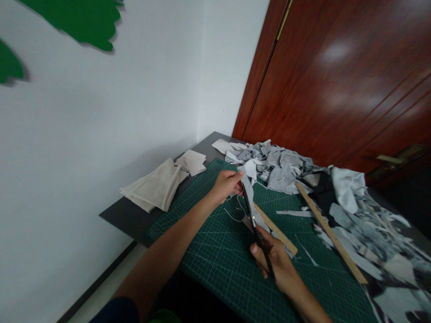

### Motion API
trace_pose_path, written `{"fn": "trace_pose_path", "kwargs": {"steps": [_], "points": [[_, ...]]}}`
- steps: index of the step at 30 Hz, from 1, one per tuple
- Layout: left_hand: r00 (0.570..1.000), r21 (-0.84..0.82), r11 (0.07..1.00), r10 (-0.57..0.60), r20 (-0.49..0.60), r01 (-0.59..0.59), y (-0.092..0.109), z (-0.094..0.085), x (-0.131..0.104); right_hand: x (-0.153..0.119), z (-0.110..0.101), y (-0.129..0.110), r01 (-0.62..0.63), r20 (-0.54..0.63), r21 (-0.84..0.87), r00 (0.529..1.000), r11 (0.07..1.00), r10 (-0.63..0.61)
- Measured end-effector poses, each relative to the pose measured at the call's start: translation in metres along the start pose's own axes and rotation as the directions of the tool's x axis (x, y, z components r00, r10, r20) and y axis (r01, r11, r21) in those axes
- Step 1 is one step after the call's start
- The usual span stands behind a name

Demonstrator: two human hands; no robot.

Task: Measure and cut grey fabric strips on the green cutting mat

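Note:
Pinched in my left hand (228, 185) is the upper end of a light grey fabric strip (251, 193), lifted over the green cutting mat (205, 242). My right hand (274, 258) grips a pair of black-handled scissors (253, 224), whose blades point up toward my left fingers and lie along the strip's edge. How far apart the blades are is hard to make out. Thin pale threads (235, 217) dangle beside the blades. Beneath the strip lies a short wooden ruler (276, 229), partly covered by the cloth and my right hand.
Folded cream cloth (158, 184) lies on the left of the dark table (117, 220). A heap of grey scraps (276, 161) spreads along the back, and more scraps (370, 242) cover the right. A longer wooden ruler (332, 235) rests near them. A white wall and brown door (336, 89) stand behind.

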State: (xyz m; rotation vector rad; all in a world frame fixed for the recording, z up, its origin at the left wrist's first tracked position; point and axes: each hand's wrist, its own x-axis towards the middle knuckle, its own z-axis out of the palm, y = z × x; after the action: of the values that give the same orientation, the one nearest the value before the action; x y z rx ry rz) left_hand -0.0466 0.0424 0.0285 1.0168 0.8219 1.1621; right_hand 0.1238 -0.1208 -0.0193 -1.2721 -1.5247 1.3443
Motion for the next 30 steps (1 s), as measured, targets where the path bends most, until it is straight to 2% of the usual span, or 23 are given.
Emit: {"fn": "trace_pose_path", "kwargs": {"steps": [30], "points": [[0.999,0.016,1.000,-0.002,-0.032,0.002,-0.0029,-0.0015,0.0016,0.0018,0.0000,0.0033,0.021,0.007,-0.023,1.000,1.000,-0.021]]}}
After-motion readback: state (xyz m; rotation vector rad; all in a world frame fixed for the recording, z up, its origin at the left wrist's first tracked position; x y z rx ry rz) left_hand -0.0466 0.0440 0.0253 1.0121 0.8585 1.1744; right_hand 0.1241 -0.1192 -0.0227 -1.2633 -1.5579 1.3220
